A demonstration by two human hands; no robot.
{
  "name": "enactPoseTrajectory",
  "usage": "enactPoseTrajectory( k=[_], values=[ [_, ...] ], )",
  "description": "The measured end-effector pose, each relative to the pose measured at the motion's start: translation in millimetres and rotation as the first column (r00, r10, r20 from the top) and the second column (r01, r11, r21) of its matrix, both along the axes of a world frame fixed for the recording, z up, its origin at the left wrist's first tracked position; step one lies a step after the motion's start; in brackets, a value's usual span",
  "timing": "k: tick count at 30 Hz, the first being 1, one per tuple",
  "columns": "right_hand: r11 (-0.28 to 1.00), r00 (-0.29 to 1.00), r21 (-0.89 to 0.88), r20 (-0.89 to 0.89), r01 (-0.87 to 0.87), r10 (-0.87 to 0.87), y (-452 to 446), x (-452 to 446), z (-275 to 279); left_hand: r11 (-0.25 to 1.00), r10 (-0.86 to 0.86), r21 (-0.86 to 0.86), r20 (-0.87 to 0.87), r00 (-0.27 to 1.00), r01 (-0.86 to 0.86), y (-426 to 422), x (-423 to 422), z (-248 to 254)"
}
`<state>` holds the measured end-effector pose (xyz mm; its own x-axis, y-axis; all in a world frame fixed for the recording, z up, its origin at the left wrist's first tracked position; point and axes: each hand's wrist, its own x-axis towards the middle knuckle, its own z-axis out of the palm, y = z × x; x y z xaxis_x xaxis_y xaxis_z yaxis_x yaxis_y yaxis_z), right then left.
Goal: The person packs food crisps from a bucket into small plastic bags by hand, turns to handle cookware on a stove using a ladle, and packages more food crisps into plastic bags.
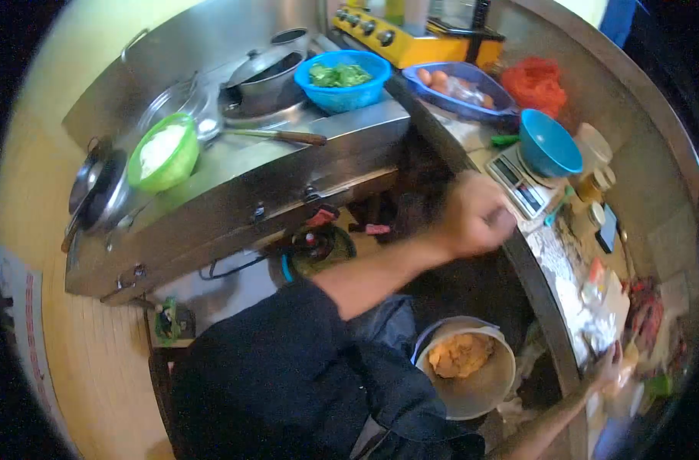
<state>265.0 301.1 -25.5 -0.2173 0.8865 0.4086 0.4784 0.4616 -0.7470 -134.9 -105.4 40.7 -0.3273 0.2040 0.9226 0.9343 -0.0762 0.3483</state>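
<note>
Your left grip (481,215) was curled narrow, contents unclear, digital scale (529,197) just beside it; right grip (610,372) over bench (533,280), state unclear.

Blue bowl (550,142), upright on white digital scale (524,193), blurred pale item (628,359) well apart

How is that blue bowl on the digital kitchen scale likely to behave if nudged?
The blue bowl is probably light, since no contents show inside. It may slide or tip easily, being perched on the digital kitchen scale. Its smooth-looking wall could be slippery.
</note>
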Motion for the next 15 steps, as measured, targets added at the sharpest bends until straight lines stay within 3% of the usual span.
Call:
enactPoseTrajectory(
  k=[1,2,3,4,5,6,8,10,13,15],
  values=[
    [0.992,0.984,0.125,0.17,0.036,-0.057,23,12,-9,0.979,0.203,0.01,0.041,0.978,-0.203,-41,-31,-9],
    [0.99,0.988,0.136,0.139,0.04,-0.059,20,7,-9,0.919,0.392,-0.072,0.058,0.918,-0.388,-92,-58,-11],
    [0.989,0.992,0.141,0.109,0.041,-0.057,2,-1,-2,0.859,0.496,0.003,0.24,0.834,-0.512,-134,-76,-12],
    [0.989,0.995,0.144,0.08,0.041,-0.053,-7,-7,1,0.774,0.615,-0.025,0.271,0.741,-0.633,-183,-99,-18],
    [0.958,0.966,0.287,0.249,-0.01,-0.064,8,0,-6,0.68,0.714,-0.211,0.408,0.568,-0.702,-230,-116,-18],
    [0.905,0.91,0.417,0.401,-0.079,-0.106,29,14,-15,0.534,0.834,-0.372,0.379,0.401,-0.759,-276,-145,-31],
    [0.936,0.921,0.34,0.388,-0.094,-0.048,59,27,-28,0.29,0.949,-0.684,0.296,0.108,-0.669,-317,-149,-1],
    [0.991,0.997,-0.105,-0.008,-0.077,0.077,71,24,-35,0.265,0.956,-0.822,0.291,0.029,-0.503,-331,-170,12],
    [0.997,0.996,-0.073,0.082,-0.04,0.046,23,3,-6,0.144,0.989,-0.957,0.128,0.078,-0.252,-344,-218,-10],
    [0.994,0.995,-0.091,-0.082,-0.068,0.061,24,8,-11,0.209,0.975,-0.962,0.19,0.119,-0.178,-344,-230,-11]
  ],
)
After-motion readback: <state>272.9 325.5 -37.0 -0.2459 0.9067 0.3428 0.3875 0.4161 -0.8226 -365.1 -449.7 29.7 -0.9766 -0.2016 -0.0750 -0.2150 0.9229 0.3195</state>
